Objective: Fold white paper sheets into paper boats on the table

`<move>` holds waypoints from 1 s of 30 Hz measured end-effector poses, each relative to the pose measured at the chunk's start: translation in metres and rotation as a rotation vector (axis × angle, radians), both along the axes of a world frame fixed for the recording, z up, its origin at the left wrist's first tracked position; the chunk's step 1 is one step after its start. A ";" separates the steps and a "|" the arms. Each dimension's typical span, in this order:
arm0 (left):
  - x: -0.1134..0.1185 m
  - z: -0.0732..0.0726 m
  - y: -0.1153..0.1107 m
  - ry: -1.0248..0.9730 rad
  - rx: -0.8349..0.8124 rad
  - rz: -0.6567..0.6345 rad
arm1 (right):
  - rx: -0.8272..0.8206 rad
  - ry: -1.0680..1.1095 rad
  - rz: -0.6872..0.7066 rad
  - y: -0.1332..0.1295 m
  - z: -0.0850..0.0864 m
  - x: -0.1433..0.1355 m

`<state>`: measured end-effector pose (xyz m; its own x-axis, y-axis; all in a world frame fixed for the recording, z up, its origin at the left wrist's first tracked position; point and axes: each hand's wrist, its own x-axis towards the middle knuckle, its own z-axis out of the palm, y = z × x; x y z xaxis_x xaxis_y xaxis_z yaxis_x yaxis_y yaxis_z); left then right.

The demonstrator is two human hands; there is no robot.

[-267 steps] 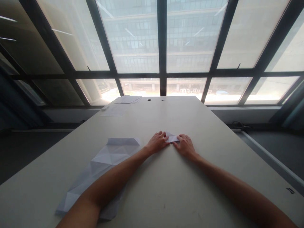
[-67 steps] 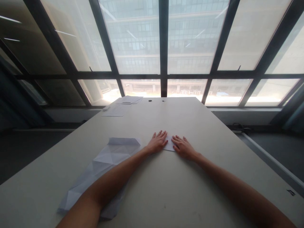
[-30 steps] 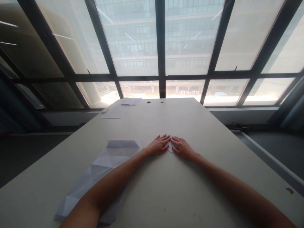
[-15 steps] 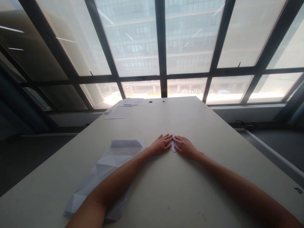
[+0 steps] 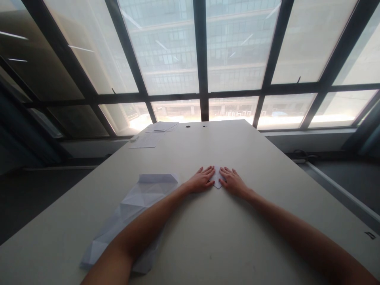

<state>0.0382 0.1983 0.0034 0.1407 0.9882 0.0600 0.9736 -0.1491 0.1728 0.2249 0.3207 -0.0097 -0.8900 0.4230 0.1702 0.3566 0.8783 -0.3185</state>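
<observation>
A small folded piece of white paper (image 5: 217, 180) lies on the white table, its lower end coming to a point. My left hand (image 5: 202, 180) rests flat over its left side, fingers stretched out. On the opposite side my right hand (image 5: 232, 181) lies flat with the fingers extended, touching the paper's right edge. Between the two hands a strip of the paper shows; the rest is hidden under them. Beneath my left forearm is a larger creased sheet of paper (image 5: 135, 202), partly covered by the arm.
Several loose paper sheets (image 5: 147, 140) lie at the far left of the long white table (image 5: 219, 146). Two small dark holes are in the tabletop near its far edge. Tall framed windows (image 5: 233, 47) rise behind it. A small dark mark (image 5: 370, 235) is at the right edge.
My right hand has shifted slightly to the right, so the gap between the hands is wider and more of the folded paper shows. The left hand stays nearly in place.
</observation>
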 end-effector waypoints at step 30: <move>-0.007 -0.004 0.004 -0.371 0.143 -0.138 | 0.075 0.148 0.003 0.008 0.004 0.002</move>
